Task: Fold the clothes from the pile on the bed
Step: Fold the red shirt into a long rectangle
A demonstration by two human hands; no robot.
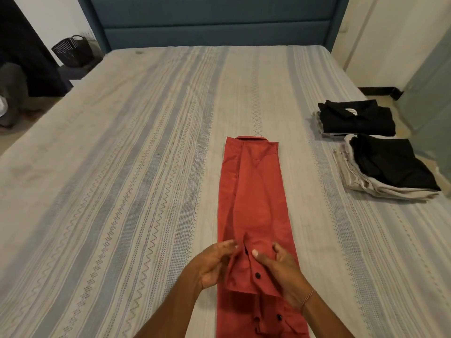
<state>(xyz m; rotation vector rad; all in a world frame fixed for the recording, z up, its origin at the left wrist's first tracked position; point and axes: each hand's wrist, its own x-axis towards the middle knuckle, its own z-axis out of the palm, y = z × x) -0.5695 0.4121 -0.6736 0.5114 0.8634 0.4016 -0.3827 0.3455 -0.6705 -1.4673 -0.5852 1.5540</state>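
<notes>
Both hands work the near end of the red shirt point(253, 191), which lies as a long narrow strip down the middle of the bed point(122, 167): left hand point(214, 264) pinches the cuff point(244, 269) edge w/ curled fingers, right hand point(280, 269) grips the other side, thumb on top by the black buttons. To do this well, lay the cuff flat & square inside the strip's edges, smooth w/ palms, then fold the hem end up toward the collar point(251, 139) in even sections. Further off on the right, two folded stacks, the nearer dark-on-beige stack point(390, 167) and the black stack point(356, 120) behind, sit well apart; the finished shirt prob. goes beside them.
</notes>
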